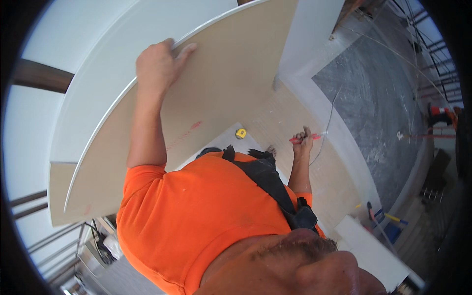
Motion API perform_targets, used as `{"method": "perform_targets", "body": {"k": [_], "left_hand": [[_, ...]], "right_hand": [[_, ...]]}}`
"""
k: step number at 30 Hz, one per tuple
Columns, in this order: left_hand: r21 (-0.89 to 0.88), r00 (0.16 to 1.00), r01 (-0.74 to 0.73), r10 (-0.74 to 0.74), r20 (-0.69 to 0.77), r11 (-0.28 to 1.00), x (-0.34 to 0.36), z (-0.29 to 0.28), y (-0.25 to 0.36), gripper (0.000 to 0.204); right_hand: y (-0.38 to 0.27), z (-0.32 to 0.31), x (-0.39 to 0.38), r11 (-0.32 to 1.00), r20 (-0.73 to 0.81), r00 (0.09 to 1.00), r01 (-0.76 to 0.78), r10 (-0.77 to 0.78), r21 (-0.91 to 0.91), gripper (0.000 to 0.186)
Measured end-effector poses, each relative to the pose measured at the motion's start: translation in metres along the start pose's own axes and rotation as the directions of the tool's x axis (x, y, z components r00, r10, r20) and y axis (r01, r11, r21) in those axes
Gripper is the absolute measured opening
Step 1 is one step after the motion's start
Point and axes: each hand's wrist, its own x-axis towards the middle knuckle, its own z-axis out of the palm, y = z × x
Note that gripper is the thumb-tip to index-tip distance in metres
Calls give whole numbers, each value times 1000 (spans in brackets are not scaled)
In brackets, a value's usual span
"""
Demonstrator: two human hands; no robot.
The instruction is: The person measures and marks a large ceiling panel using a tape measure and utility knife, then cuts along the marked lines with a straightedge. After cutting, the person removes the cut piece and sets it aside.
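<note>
My left hand (156, 64) grips the top edge of a large tan-faced board (231, 64) with a white rim, standing at my left. My right hand (303, 145), lower and to the right, is closed on a red utility knife (314, 136). A yellow tape measure (240, 133) sits below the board, left of that hand, on a pale surface. A thin grey cord or wire (320, 152) runs down past the knife.
More white boards (83, 108) stand behind mine. A grey dusty floor panel (368, 113) is at right, near hanging cords. Tools with yellow and blue parts (393, 218) and a white board piece (364, 246) lie lower right. Metal framing (54, 246) shows lower left.
</note>
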Motion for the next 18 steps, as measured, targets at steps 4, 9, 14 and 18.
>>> {"method": "perform_targets", "body": {"k": [4, 9, 14, 18], "left_hand": [[76, 998, 26, -21, -59, 997, 20, 17, 83, 66], [128, 986, 137, -123, -113, 982, 19, 28, 110, 65], [95, 954, 105, -74, -290, 990, 20, 42, 104, 69], [99, 937, 82, -43, -347, 992, 32, 46, 96, 69]], "right_hand": [[-72, 62, 73, 995, 151, 986, 77, -67, -58, 34], [-118, 126, 122, 936, 357, 934, 137, -13, -324, 39], [-93, 208, 148, 882, 436, 898, 152, 66, -446, 49], [-64, 260, 184, 835, 550, 829, 228, 102, -500, 49]]}}
